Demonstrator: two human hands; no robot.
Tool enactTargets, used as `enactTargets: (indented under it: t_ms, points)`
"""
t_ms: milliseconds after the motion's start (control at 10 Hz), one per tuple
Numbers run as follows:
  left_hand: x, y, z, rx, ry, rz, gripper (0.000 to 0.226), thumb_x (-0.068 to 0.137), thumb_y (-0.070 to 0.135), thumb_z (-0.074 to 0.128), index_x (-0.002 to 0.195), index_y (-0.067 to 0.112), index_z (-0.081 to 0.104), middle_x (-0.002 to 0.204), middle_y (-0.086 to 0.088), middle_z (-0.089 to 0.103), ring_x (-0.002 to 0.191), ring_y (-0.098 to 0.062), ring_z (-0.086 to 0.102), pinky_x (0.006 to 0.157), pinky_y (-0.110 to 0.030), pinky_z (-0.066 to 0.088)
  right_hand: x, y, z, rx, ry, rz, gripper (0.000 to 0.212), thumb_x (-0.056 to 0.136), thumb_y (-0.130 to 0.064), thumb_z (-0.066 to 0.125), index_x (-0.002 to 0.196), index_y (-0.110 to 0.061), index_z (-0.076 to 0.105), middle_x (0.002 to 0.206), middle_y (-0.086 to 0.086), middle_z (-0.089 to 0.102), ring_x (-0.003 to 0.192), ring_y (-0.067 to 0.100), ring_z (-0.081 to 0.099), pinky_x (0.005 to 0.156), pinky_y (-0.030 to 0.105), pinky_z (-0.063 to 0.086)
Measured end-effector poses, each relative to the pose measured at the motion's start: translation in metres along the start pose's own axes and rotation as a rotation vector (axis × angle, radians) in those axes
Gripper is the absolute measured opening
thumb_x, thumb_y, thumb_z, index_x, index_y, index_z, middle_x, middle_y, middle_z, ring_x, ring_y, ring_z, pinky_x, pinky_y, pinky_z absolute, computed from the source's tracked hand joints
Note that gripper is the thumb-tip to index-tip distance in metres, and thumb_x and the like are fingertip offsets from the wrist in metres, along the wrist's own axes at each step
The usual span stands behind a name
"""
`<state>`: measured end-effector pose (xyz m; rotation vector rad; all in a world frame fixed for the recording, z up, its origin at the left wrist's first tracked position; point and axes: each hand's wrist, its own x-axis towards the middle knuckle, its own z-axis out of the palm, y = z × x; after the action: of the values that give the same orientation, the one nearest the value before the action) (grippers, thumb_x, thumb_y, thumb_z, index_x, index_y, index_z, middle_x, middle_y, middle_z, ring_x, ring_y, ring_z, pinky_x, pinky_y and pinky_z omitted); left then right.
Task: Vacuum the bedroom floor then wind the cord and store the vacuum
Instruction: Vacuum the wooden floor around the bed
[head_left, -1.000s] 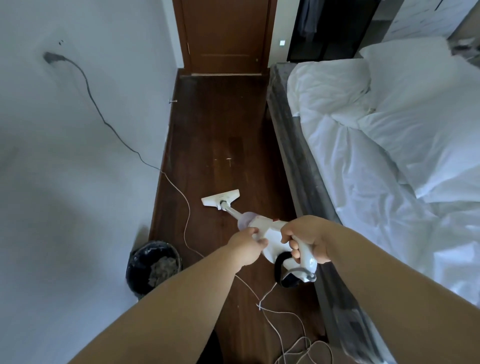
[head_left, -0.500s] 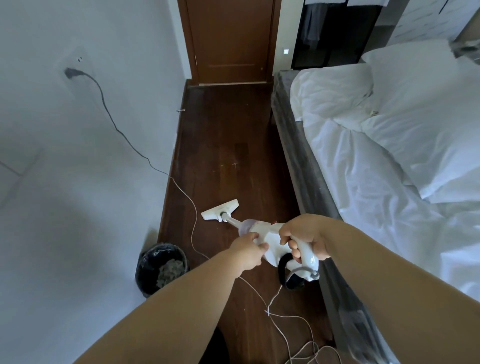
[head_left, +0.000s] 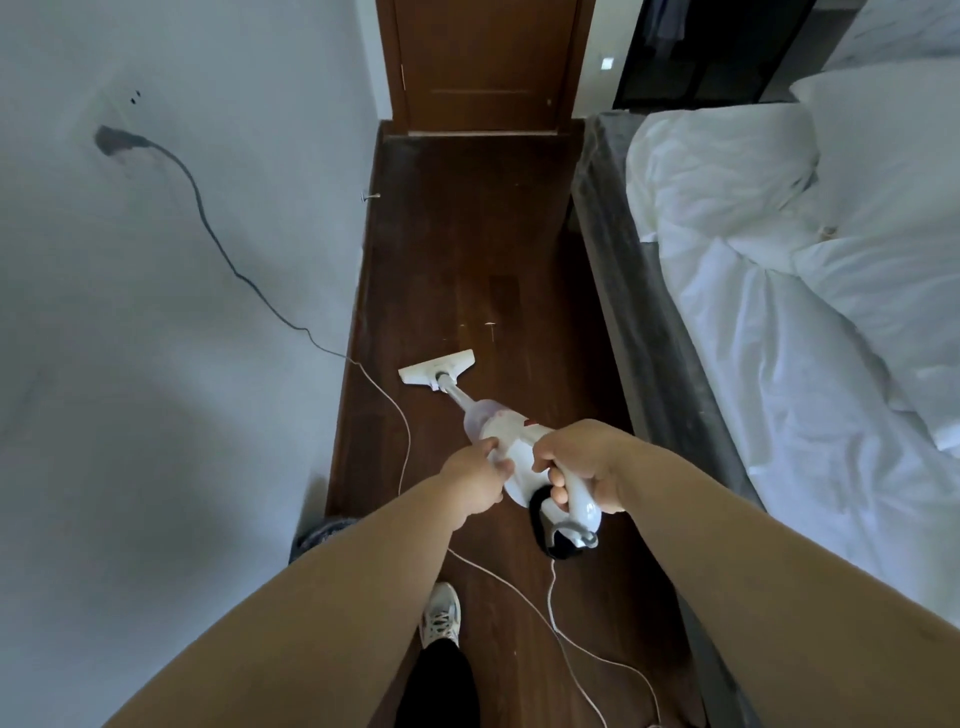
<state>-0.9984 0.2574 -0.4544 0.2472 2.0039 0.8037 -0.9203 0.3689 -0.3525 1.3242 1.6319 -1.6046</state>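
On dark wood floor (head_left: 467, 249), both hands' fingers (head_left: 558, 475) curl round smooth white vacuum (head_left: 514, 452).

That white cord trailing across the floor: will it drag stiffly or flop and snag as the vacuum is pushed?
Likely floppy: the cord lies in loose curves. It may snag, since it runs beside the shoe.

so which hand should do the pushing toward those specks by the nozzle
Right. The right hand grips the vacuum by its rear handle, in line with the nozzle; the left hand only steadies the body.
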Motion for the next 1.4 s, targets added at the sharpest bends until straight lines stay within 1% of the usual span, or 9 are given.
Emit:
enactTargets:
  t_ms: [200,300,500,700,900,1000,1100,1200,1400]
  points:
    - [0.071,0.020,-0.079,0.046,0.013,0.008,0.052,0.096,0.030,0.051,0.145,0.020,0.038,0.139,-0.012,0.054,0.123,-0.031,0.056,0.103,-0.045,0.047,0.044,-0.086,0.021,0.074,0.011,0.014,0.005,0.088,-0.002,0.047,0.088,-0.005,0.050,0.055,0.006,0.038,0.047,0.017,0.034,0.053,0.027,0.033]
    - [0.099,0.031,-0.105,0.032,-0.001,-0.006,0.052,0.095,0.028,0.053,0.145,0.020,0.039,0.139,-0.012,0.054,0.124,-0.031,0.056,0.103,-0.044,0.047,0.063,-0.119,0.026,0.103,0.018,0.023,0.005,0.089,-0.001,0.046,0.090,-0.004,0.050,0.054,0.006,0.038,0.046,0.017,0.034,0.051,0.027,0.033]
    - [0.143,0.047,-0.135,0.047,-0.022,0.000,0.053,0.095,0.027,0.051,0.146,0.020,0.037,0.139,-0.014,0.053,0.125,-0.032,0.055,0.105,-0.046,0.045,0.094,-0.161,0.025,0.143,0.027,0.032,0.007,0.088,-0.001,0.048,0.094,-0.003,0.051,0.055,0.007,0.037,0.046,0.017,0.033,0.050,0.026,0.033]
    - [0.166,0.058,-0.153,0.071,-0.017,-0.002,0.053,0.096,0.027,0.049,0.146,0.022,0.036,0.140,-0.014,0.053,0.125,-0.033,0.055,0.104,-0.046,0.046,0.114,-0.182,0.025,0.179,0.029,0.018,0.008,0.087,0.000,0.049,0.094,-0.003,0.053,0.053,0.006,0.038,0.045,0.017,0.033,0.050,0.026,0.033]
    - [0.160,0.067,-0.143,0.127,-0.037,0.008,0.053,0.097,0.027,0.049,0.147,0.021,0.035,0.141,-0.013,0.052,0.123,-0.031,0.056,0.103,-0.044,0.047,0.105,-0.174,0.012,0.195,0.045,0.034,0.005,0.087,-0.001,0.050,0.090,-0.004,0.052,0.055,0.007,0.038,0.047,0.017,0.033,0.050,0.026,0.033]
    - [0.147,0.073,-0.127,0.219,-0.096,0.012,0.052,0.100,0.030,0.044,0.150,0.025,0.028,0.142,-0.009,0.049,0.119,-0.027,0.059,0.100,-0.041,0.051,0.093,-0.161,-0.001,0.187,0.062,0.045,0.009,0.087,-0.001,0.052,0.095,-0.003,0.055,0.056,0.007,0.038,0.049,0.017,0.034,0.051,0.026,0.034]
    - [0.128,0.076,-0.107,0.181,-0.086,0.042,0.053,0.096,0.029,0.050,0.147,0.021,0.035,0.139,-0.012,0.053,0.122,-0.030,0.057,0.103,-0.043,0.047,0.075,-0.141,-0.013,0.204,0.076,0.061,0.014,0.086,-0.002,0.053,0.100,-0.004,0.057,0.055,0.007,0.040,0.049,0.016,0.035,0.052,0.026,0.034]
    - [0.106,0.080,-0.088,0.214,-0.104,0.058,0.053,0.096,0.028,0.050,0.146,0.019,0.037,0.139,-0.014,0.054,0.124,-0.032,0.055,0.106,-0.043,0.045,0.058,-0.119,-0.021,0.225,0.091,0.060,0.023,0.085,-0.002,0.053,0.107,-0.006,0.059,0.052,0.006,0.040,0.048,0.017,0.036,0.052,0.026,0.034]
    - [0.059,0.077,-0.033,0.250,-0.111,0.085,0.050,0.097,0.028,0.048,0.145,0.017,0.038,0.139,-0.015,0.053,0.125,-0.031,0.055,0.106,-0.042,0.044,0.021,-0.059,-0.041,0.264,0.095,0.056,0.025,0.084,-0.003,0.052,0.107,-0.008,0.060,0.054,0.005,0.041,0.047,0.017,0.036,0.054,0.028,0.034]
